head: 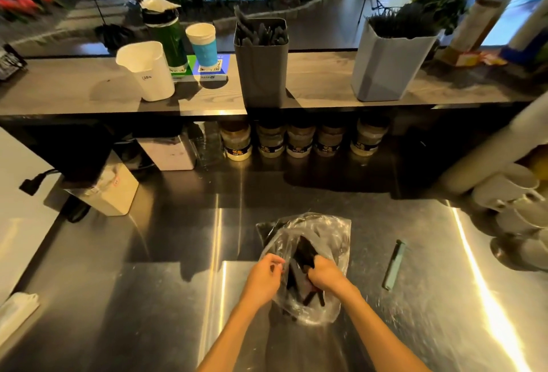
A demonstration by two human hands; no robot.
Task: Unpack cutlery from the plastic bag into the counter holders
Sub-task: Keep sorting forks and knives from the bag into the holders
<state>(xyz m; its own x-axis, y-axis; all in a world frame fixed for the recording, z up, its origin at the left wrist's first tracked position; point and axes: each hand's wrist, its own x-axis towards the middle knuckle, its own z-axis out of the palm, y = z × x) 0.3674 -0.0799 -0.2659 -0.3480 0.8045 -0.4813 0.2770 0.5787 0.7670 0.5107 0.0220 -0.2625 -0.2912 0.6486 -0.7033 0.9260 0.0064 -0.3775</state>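
Note:
A clear plastic bag (332, 232) of black cutlery (305, 250) lies on the steel worktop in front of me. My left hand (262, 278) pinches the bag's left edge. Inside the bag's opening, my right hand (324, 275) is closed around a bundle of the black cutlery. On the raised counter behind stand a dark grey holder (262, 72) with several black utensils in it and a light grey holder (385, 66) packed with dark thin pieces.
A green box cutter (393, 265) lies right of the bag. A white jug (148, 70), a green bottle and a paper cup stand at the counter's left. Jars line the shelf under the counter. Stacked cups sit at the right edge, a white box at the left.

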